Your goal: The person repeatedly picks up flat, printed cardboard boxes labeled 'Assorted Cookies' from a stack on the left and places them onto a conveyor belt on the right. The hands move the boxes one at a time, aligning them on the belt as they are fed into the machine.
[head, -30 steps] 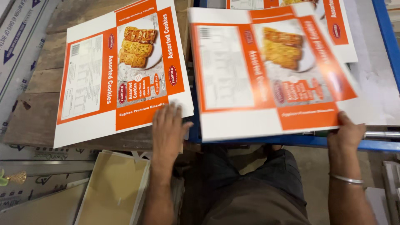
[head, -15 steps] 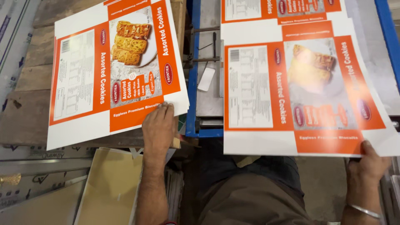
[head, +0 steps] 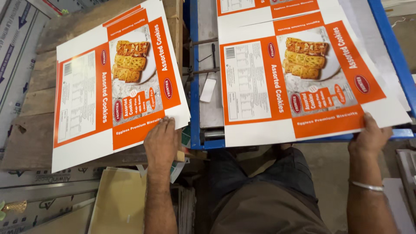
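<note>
Printed carton sheets [head: 117, 86] have been slid left of the blue-framed worktop [head: 392, 47], pressed flat by the left hand [head: 161, 141], another sheet [head: 299, 78] now gripped by the right hand [head: 368, 134]

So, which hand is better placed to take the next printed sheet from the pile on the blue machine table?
The right hand. It already grips the near edge of the top printed sheet on the blue machine table. The left hand presses on the sheet pile on the wooden pallet, away from it.
</note>
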